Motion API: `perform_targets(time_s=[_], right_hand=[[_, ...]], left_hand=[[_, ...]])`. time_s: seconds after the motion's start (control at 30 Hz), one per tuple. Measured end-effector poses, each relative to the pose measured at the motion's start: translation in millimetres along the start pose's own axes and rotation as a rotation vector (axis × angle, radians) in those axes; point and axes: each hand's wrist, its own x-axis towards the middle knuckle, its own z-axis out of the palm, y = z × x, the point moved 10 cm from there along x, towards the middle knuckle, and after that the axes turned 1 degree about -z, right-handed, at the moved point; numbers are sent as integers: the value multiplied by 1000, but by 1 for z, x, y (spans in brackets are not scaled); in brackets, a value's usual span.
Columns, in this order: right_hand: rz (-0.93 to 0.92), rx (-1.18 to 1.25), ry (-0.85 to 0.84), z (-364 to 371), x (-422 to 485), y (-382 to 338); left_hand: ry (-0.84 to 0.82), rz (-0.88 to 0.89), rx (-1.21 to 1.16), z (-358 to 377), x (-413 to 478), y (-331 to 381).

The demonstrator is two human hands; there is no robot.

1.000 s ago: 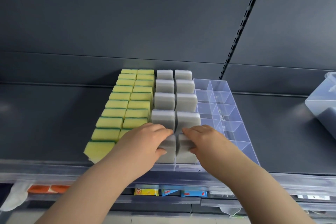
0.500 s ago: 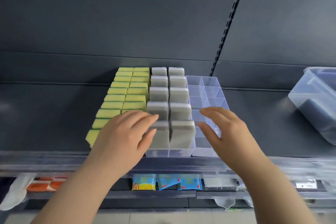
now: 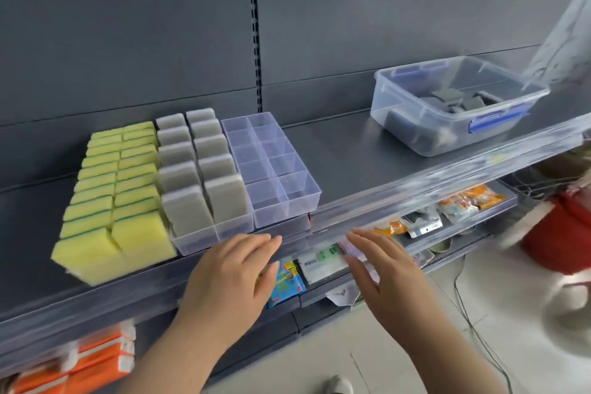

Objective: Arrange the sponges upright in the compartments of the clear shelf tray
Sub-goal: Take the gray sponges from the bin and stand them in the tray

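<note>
Two rows of grey sponges (image 3: pixel 192 169) stand upright in a clear shelf tray (image 3: pixel 204 238). Beside it on the right sits a second clear tray (image 3: pixel 300 205) whose compartments hold nothing. Yellow sponges (image 3: pixel 115 189) with green backs stand in two rows to the left. My left hand (image 3: pixel 230 275) hovers in front of the shelf edge below the trays, fingers straight, holding nothing. My right hand (image 3: pixel 383 272) hovers beside it, fingers spread and bare. A clear bin (image 3: pixel 412 125) at the right end of the shelf holds several loose grey sponges (image 3: pixel 447 99).
The trays and bin rest on a dark grey shelf (image 3: pixel 339 150) with a clear front rail (image 3: pixel 415 182). Packaged goods (image 3: pixel 323 262) lie on the shelf below, and orange packs (image 3: pixel 80 365) at lower left. A red bucket (image 3: pixel 563 233) stands on the floor at the right.
Both hands have let go of the front grey sponges and pulled back off the trays to the shelf edge. The view has swung right, bringing the sponge bin fully into sight.
</note>
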Motion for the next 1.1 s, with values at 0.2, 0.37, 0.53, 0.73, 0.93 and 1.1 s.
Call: perform_targets(time_s=[0.2,0.37,0.53,0.73,0.93,1.1], right_hand=[[187,-13,164,-76,-20,107],[266,-26,223,-129,-11,207],[299,-41,191,-183,6,303],[321,32,207,-221,47,382],[222,82,140,-215,135,420],[112,80,186,-228,216,452]], left_hand=[[-23,141,-25,45,73,82],[12,177,-30,84,153,143],[52,108,-43,118,215,185],[57,39,12,142,263,204],[154,8,56,153,328,210],[249,20,38,171,410,213]])
